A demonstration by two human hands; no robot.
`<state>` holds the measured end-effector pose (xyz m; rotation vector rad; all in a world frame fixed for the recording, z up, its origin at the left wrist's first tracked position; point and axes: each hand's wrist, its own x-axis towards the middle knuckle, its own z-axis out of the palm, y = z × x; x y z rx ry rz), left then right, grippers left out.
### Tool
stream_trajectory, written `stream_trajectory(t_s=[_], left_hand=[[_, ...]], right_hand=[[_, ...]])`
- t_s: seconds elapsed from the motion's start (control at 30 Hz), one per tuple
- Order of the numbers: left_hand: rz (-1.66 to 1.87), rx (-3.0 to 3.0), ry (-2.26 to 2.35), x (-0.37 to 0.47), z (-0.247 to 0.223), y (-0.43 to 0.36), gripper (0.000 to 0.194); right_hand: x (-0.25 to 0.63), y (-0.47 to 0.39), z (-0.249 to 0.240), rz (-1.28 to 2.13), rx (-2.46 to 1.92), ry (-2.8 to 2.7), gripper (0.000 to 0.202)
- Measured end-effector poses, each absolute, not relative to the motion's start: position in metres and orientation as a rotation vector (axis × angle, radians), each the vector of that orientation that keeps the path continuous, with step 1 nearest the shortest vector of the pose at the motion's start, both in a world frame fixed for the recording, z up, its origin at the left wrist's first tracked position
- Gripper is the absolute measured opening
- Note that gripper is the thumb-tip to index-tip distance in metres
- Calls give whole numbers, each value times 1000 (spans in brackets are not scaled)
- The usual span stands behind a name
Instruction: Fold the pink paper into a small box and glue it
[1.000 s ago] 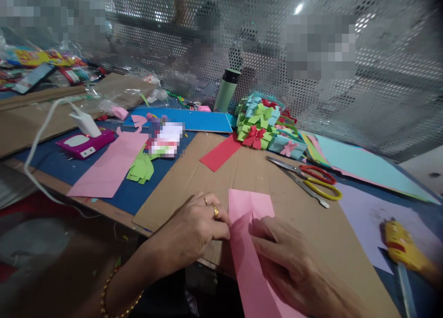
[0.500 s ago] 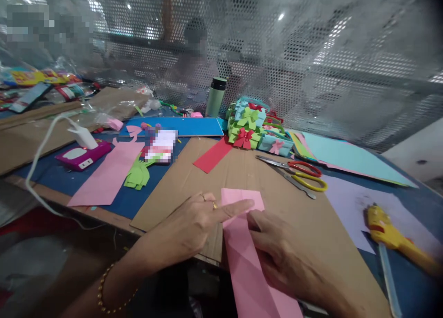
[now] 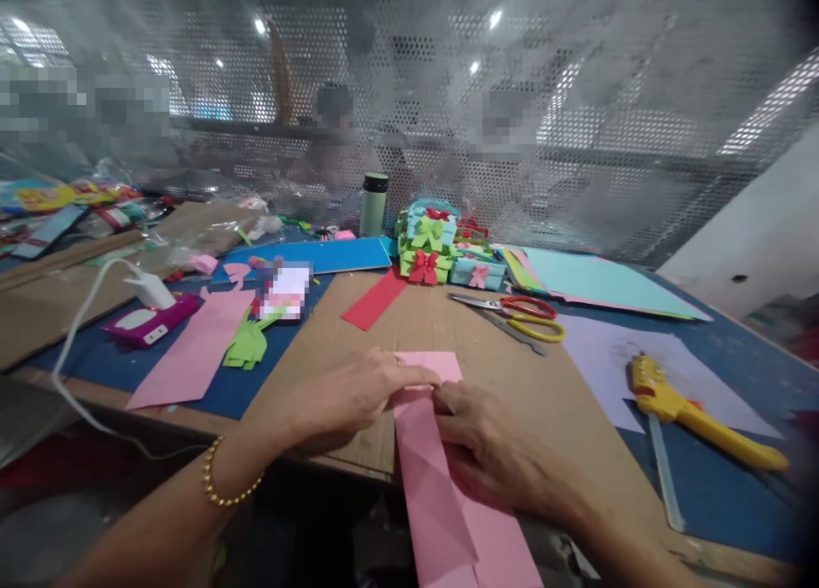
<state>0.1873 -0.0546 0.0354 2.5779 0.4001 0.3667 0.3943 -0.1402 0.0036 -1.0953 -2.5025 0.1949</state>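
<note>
A long pink paper (image 3: 430, 477), folded lengthwise, lies over the front edge of a cardboard sheet (image 3: 505, 375), its lower end hanging down towards me. My left hand (image 3: 364, 392), with a beaded bracelet on the wrist, comes in from the left; its thumb and forefinger are closed on the paper near the crosswise fold. From the right, my right hand (image 3: 486, 439) grips the paper's right edge with curled fingers. The two hands' fingertips meet at the crease, and the right fingertips are partly hidden. Beyond the paper lies a red paper strip (image 3: 374, 299).
Scissors (image 3: 528, 306) lie behind my right hand. A yellow glue gun (image 3: 697, 417) with a glue stick rests at the right. Small paper baskets with bows (image 3: 426, 251) are stacked at the back beside a green flask (image 3: 374, 206). A white cable (image 3: 67, 340) loops over the left edge.
My left forefinger, stretched across the paper before, has drawn back to the crease and bent. Both hands' fingertips are now closer together. The view has shifted to the right.
</note>
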Motion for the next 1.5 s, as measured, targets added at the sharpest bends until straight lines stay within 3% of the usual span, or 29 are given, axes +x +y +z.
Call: stream_trajectory(t_s=[0.27, 0.5, 0.67, 1.5], left_hand=[[295, 2563, 545, 185, 33, -52, 28], [325, 2568, 424, 176, 28, -50, 29], [294, 2511, 661, 183, 25, -48, 6], [32, 2506, 911, 193, 37, -62, 4]], right_hand=[[397, -142, 2, 229, -1170, -2496, 21], [395, -141, 4, 222, -1150, -2484, 24], [395, -141, 6, 265, -1172, -2486, 24], [397, -142, -1, 192, -1126, -2503, 25]])
